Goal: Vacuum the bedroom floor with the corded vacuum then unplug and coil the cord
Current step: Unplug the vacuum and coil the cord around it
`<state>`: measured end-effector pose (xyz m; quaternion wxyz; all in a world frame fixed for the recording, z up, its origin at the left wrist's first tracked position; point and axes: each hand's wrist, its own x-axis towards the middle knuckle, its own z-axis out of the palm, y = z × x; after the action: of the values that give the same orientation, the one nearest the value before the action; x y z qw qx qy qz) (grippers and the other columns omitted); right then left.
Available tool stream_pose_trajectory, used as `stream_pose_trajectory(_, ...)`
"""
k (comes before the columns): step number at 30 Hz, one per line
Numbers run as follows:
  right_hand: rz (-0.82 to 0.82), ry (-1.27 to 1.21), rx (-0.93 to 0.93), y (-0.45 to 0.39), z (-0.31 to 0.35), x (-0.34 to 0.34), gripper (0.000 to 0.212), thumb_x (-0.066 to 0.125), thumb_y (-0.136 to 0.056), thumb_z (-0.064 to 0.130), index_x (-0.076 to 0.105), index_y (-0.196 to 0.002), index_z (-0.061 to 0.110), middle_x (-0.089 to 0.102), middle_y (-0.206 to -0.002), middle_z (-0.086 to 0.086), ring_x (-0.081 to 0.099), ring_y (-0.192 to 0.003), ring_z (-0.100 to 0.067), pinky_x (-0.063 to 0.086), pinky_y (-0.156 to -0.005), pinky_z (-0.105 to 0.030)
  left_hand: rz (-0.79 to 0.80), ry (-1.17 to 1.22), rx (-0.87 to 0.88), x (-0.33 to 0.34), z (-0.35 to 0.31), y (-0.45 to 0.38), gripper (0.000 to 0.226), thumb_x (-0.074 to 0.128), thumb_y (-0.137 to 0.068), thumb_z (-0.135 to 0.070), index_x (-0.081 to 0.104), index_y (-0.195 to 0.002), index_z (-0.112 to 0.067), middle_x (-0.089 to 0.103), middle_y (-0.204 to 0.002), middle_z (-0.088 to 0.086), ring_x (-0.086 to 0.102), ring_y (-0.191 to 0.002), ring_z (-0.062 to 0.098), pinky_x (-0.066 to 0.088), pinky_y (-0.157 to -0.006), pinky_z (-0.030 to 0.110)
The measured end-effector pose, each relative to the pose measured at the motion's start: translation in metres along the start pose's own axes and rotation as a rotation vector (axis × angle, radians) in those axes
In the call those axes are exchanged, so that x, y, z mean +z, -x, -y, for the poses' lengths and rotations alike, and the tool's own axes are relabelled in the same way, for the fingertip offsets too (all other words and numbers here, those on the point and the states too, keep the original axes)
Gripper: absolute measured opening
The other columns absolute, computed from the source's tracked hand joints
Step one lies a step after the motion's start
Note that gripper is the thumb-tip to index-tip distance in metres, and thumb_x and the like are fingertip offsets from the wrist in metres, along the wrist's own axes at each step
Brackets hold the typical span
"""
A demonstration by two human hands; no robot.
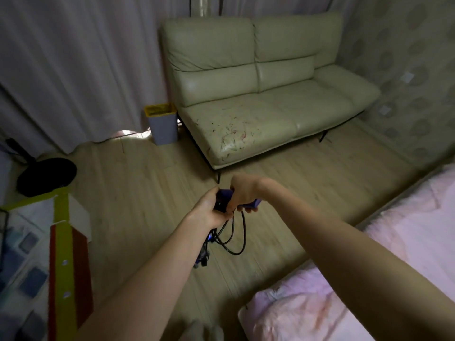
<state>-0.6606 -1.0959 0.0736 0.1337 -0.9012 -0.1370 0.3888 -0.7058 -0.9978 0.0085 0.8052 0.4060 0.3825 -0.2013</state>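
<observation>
Wooden floor (147, 183) of a bedroom, cream sofa (258, 94) by the curtains – in front, right hand (243, 190) and left hand (209, 210) both curl round the purple vacuum handle (225, 194), black cord (236, 238) looping just below

No text, label or number is legible anywhere.

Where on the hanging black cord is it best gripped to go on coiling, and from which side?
Grip the black cord on the near-vertical strand just under the purple handle that both the left hand and right hand hold. Come from the right, fingers across the strand: that side is open floor, and the loops hang free below.
</observation>
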Motion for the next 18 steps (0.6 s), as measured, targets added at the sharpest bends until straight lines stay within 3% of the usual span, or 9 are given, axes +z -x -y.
stream_pose_trajectory(3, -0.019, -0.043, -0.015, 0.007, -0.015, 0.0, 0.031, 0.076, -0.079, 0.012, 0.066, -0.102, -0.006, 0.067, -0.079, -0.014, 0.058, -0.051, -0.018, 0.047, -0.043, -0.024, -0.031, 0.102, 0.014, 0.012, 0.005, 0.0, 0.022, 0.045, -0.1, -0.021, 0.052, -0.102, 0.0, 0.055, -0.103, 0.023, 0.054, -0.104, 0.037, 0.047, -0.093, 0.046)
stream_pose_trajectory(7, -0.03, -0.083, -0.049, 0.01, -0.033, 0.003, 0.027, 0.073, -0.08, 0.009, 0.065, -0.102, -0.005, 0.066, -0.077, -0.013, 0.058, -0.052, -0.018, 0.047, -0.043, -0.024, -0.066, 0.188, 0.023, 0.025, 0.015, -0.004, 0.024, 0.046, -0.099, -0.014, 0.046, -0.119, -0.001, 0.053, -0.101, 0.026, 0.052, -0.113, 0.042, 0.046, -0.088, 0.052)
stream_pose_trajectory(11, -0.035, -0.106, -0.086, 0.008, -0.058, 0.012, 0.026, 0.072, -0.081, 0.009, 0.064, -0.1, -0.004, 0.066, -0.077, -0.013, 0.057, -0.05, -0.018, 0.047, -0.044, -0.025, -0.098, 0.247, 0.04, 0.034, 0.032, -0.013, 0.028, 0.049, -0.098, -0.011, 0.044, -0.124, -0.003, 0.053, -0.097, 0.024, 0.055, -0.086, 0.041, 0.048, -0.073, 0.055)
stream_pose_trajectory(13, -0.019, -0.125, -0.102, 0.003, -0.064, 0.021, 0.026, 0.071, -0.082, 0.01, 0.062, -0.101, -0.005, 0.065, -0.077, -0.014, 0.056, -0.049, -0.018, 0.046, -0.044, -0.025, -0.139, 0.268, 0.046, 0.032, 0.039, -0.017, 0.035, 0.051, -0.096, -0.01, 0.042, -0.129, -0.003, 0.052, -0.102, 0.024, 0.055, -0.085, 0.041, 0.048, -0.068, 0.055)
stream_pose_trajectory(15, -0.012, -0.157, -0.114, -0.004, -0.065, 0.03, 0.026, 0.068, -0.084, 0.011, 0.06, -0.104, -0.004, 0.065, -0.081, -0.015, 0.056, -0.051, -0.018, 0.046, -0.044, -0.025, -0.168, 0.296, 0.066, 0.028, 0.04, -0.021, 0.038, 0.052, -0.095, -0.008, 0.041, -0.131, -0.004, 0.052, -0.105, 0.023, 0.055, -0.088, 0.04, 0.048, -0.073, 0.056)
stream_pose_trajectory(18, -0.031, -0.19, -0.131, -0.018, -0.059, 0.036, 0.025, 0.064, -0.087, 0.009, 0.057, -0.109, -0.001, 0.061, -0.08, -0.014, 0.054, -0.049, -0.016, 0.044, -0.041, -0.024, -0.186, 0.31, 0.08, 0.019, 0.032, -0.029, 0.031, 0.053, -0.095, -0.006, 0.043, -0.124, -0.003, 0.054, -0.107, 0.022, 0.055, -0.108, 0.04, 0.044, -0.089, 0.055)
